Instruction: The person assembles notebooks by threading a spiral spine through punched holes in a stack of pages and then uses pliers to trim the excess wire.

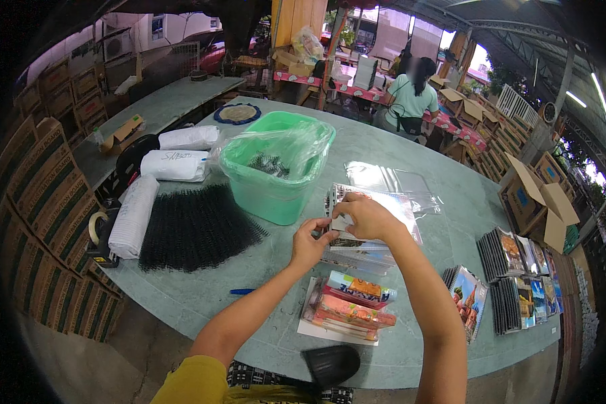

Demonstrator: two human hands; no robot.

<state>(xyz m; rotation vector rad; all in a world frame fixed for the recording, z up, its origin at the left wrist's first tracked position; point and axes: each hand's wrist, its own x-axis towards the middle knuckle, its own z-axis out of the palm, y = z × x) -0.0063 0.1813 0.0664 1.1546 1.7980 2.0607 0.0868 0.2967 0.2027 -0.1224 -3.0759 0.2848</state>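
Note:
A stack of spiral notebooks (407,208) with picture covers lies near the middle of the table. My left hand (310,242) is closed in a pinch at the left, bound edge of the top notebook. My right hand (365,218) arches over the same notebook, its fingers curled closed at that edge close to my left fingertips. The fingers hide the exact spot they grip. Clear plastic sleeves (384,178) lie just beyond the stack. Left of it is a spread of black plastic binding coils (195,229).
A green bin (269,199) with a plastic liner holds dark coil scraps. White wrapped rolls (175,165) and a tape dispenser (99,241) stand left. Nearer are colourful packets (353,311), a blue pen (242,291) and a black object (330,364). Finished-looking notebooks (501,256) are stacked right; a person (413,101) works behind.

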